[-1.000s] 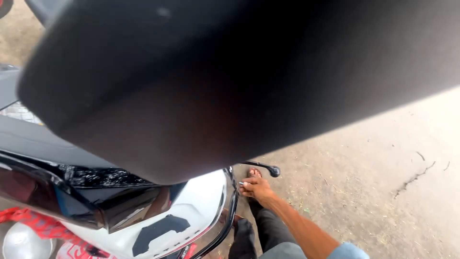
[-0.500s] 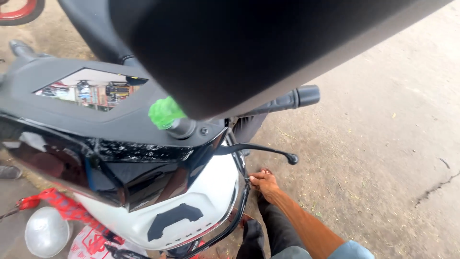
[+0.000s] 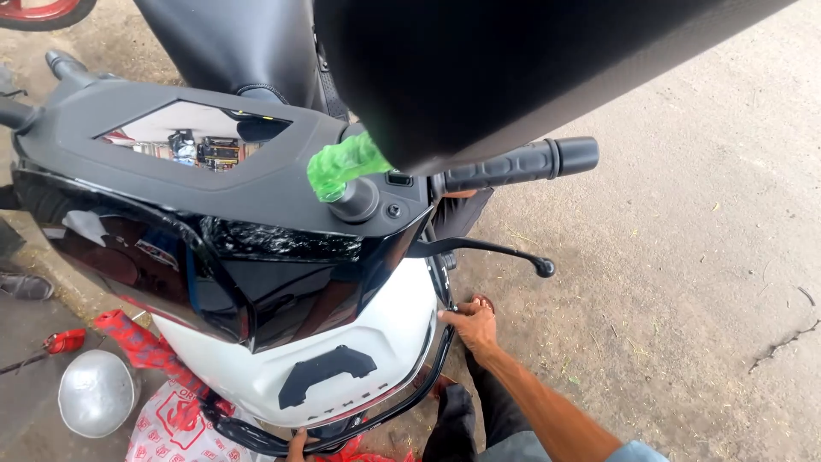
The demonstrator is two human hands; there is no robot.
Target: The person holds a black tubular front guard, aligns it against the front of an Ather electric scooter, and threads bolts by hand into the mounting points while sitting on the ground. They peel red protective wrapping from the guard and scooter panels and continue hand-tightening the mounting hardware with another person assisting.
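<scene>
The right hand point(image 3: 470, 325) gripped the black guard point(image 3: 432, 370), the left hand point(image 3: 298, 445) touched it, grip unclear; it likely needed pushing snug next.

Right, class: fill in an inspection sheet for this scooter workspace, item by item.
surface: grey concrete ground, cracked at the right edge.
job's things: white-and-black scooter; black tubular guard bar round its front.
clutter: silver metal bowl; red-printed white sack; red-handled tool.
grippers: right hand curled on the bar; left hand at its lower run, mostly cut off.
cables: nothing seen.
surroundings: green plastic wrap on the handlebar; red wheel rim top left.
</scene>
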